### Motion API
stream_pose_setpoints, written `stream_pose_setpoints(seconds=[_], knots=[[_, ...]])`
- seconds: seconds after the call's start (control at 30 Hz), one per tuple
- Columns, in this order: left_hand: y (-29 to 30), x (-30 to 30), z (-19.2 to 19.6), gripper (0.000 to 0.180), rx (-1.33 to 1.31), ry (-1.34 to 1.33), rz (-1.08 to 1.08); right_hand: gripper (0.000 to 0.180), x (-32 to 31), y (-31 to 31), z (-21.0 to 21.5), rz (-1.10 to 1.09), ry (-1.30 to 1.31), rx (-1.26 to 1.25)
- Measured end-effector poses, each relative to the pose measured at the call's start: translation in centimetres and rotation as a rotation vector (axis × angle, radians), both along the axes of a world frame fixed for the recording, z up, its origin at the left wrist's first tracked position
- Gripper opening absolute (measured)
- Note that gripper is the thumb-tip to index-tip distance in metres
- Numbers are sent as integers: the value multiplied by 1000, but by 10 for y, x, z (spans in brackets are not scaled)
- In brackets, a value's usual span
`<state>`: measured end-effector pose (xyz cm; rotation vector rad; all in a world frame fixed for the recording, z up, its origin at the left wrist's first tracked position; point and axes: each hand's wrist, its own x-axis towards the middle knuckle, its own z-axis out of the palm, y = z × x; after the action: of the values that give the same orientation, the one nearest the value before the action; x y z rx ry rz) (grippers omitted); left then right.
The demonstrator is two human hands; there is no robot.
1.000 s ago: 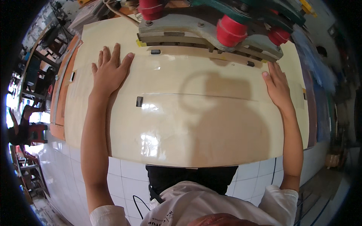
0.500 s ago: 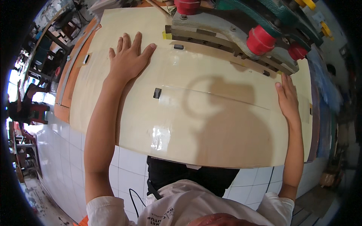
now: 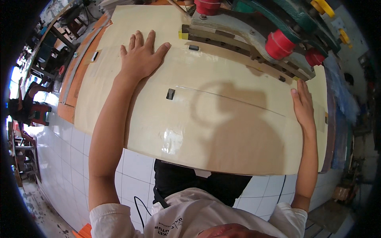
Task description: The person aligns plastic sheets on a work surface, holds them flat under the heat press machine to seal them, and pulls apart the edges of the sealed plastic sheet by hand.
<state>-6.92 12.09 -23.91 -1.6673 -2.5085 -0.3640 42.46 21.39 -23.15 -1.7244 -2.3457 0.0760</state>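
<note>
Head view: left hand (image 3: 141, 57) lies flat, fingers spread, on the far left part of the large cream sheet (image 3: 206, 119); right hand (image 3: 303, 105) is open, fingers together, on the sheet's right edge. Since a second ago the left arm has stretched further forward, suggesting the sheet is sliding under the clamp bar (image 3: 246, 43) with red knobs (image 3: 279, 43). The sheet covers the bench.

My left hand (image 3: 141, 59) lies flat, fingers spread, on the glossy cream sheet (image 3: 206, 127) at upper left. My right hand (image 3: 303, 105) presses its right edge, below the grey-green machine (image 3: 254, 35) with red rollers (image 3: 279, 43).
</note>
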Motion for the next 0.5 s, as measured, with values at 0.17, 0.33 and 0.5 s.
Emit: stream_pose_setpoints(seconds=[0.17, 0.33, 0.5], knots=[[1, -1, -2, 81, 13, 4, 3, 65, -3, -2, 4, 3, 18, -5], [1, 2, 1, 79, -48, 30, 39, 66, 1, 3, -2, -6, -9, 2], [2, -3, -2, 79, -17, 6, 20, 66, -3, 0, 0, -12, 4, 4]])
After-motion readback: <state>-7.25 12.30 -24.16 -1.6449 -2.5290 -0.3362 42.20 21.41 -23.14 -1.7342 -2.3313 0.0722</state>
